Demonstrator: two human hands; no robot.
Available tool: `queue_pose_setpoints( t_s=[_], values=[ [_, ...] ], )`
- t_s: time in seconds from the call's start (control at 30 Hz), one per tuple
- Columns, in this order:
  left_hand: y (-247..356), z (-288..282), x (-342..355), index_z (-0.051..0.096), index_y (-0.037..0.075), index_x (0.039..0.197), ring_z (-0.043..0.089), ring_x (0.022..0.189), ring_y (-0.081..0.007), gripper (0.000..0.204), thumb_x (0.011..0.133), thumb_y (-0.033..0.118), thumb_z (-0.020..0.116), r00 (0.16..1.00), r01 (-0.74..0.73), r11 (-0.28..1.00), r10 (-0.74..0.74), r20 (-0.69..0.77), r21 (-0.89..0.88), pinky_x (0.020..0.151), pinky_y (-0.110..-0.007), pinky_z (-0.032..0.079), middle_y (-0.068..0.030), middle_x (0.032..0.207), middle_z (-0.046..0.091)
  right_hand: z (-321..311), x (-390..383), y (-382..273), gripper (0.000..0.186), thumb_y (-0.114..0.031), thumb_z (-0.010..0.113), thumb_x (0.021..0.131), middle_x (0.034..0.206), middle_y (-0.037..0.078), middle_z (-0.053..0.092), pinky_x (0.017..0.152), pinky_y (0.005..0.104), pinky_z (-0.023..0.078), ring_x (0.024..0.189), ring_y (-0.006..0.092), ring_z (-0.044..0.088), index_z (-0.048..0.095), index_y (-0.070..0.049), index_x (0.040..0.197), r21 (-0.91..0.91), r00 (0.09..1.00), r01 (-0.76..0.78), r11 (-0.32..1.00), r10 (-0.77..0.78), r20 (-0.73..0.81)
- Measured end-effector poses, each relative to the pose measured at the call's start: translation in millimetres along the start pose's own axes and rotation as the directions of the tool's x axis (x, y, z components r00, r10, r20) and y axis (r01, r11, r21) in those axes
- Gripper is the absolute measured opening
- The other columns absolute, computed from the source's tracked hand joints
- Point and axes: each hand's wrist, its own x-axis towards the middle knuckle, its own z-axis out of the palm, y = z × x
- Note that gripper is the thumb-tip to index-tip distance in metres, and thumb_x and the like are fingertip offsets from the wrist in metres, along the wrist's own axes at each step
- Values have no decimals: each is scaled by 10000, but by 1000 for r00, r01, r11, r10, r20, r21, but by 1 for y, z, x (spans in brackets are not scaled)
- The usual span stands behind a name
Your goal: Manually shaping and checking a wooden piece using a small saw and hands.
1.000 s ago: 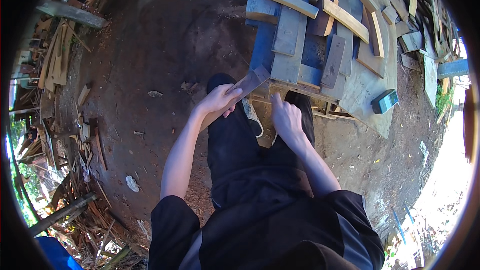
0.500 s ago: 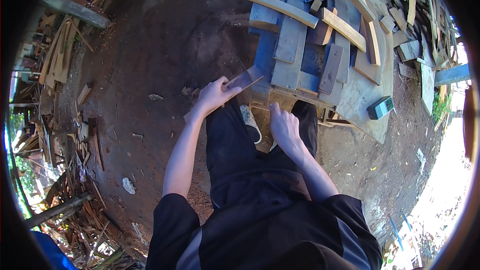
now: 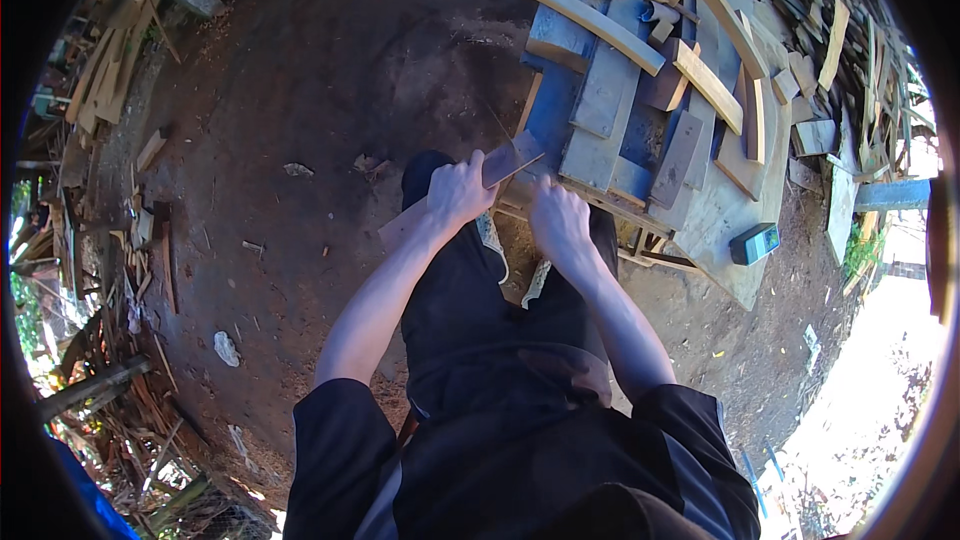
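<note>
Surface [image 3: 553,108] and wood [image 3: 585,20] fill the upper right. At centre, the left hand [image 3: 460,188] wraps its fingers round the board [image 3: 502,165] — likely stiff, light, best held by its long edges; the right hand [image 3: 560,218] curls, contents unclear.

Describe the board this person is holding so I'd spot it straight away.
Find the bench at upper right, strewn with wood. Beside its near left corner is the person's left hand, with the board slanting through its grip and showing on both sides. Unlike the pieces lying on the bench, this one is held in a hand.
</note>
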Motion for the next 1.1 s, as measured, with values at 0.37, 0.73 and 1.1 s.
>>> queue_pose_setpoints(
  t_s=[0.37,0.73,1.1],
  values=[
    [-6,-6,-1,612,40,973,700,640,-376,351,784,303,747,994,85,996,-83,67,-40,598,-482,567,-192,683,690,-44,-48,8,168,-156,540,951,744,230,679,621,521,553,685,412,690,566,-6,1023,-21,992,-9,1000,12,125],
    [-8,1,0,607,37,983,706,623,-353,351,793,303,736,999,43,993,-39,37,-112,585,-447,568,-181,659,684,-13,13,-2,167,-173,519,966,712,252,664,627,541,555,706,445,686,555,-12,998,-59,996,75,995,-72,46],
    [0,3,-5,630,36,987,725,661,-323,355,761,289,733,995,54,987,-41,87,-153,601,-427,571,-156,699,709,-49,-19,-16,179,-97,542,919,726,227,678,582,522,546,670,416,688,530,14,1059,-122,998,13,993,-6,60]
  ],
)
